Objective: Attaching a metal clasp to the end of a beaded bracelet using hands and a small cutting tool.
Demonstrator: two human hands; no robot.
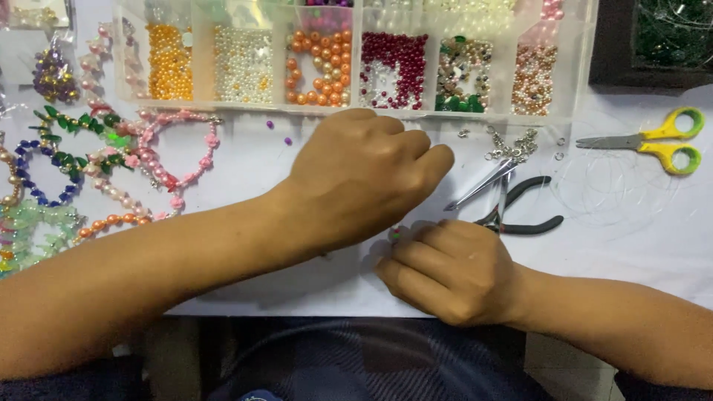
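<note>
White tabletop (639,245) is seen from above, with a clear compartment box (572,82) along its far edge; this box serves as the landmark. Its compartments are filled with beads: yellow-orange, white, orange, dark red, mixed green and cream, and pink-cream.

Just in front of the box's middle, the left hand (364,178) is held curled above the tabletop, fingers bent inward; whether anything is pinched in its grip cannot be told, since the fingertips are hidden. Nearer the person, further from the box, the right hand (449,271) is rested on the tabletop with its grip drawn together on a small piece of beadwork (396,233), of which only a green and red tip is shown.

In front of the box's right end, tweezers (483,184) and black-handled pliers (520,212) are laid touching each other, just beside the right hand. A few small metal clasps (512,148) are scattered between them and the box. Yellow-handled scissors (653,139) are placed to the right of the box. Finished bead bracelets (178,156) are spread in front of the box's left end.
</note>
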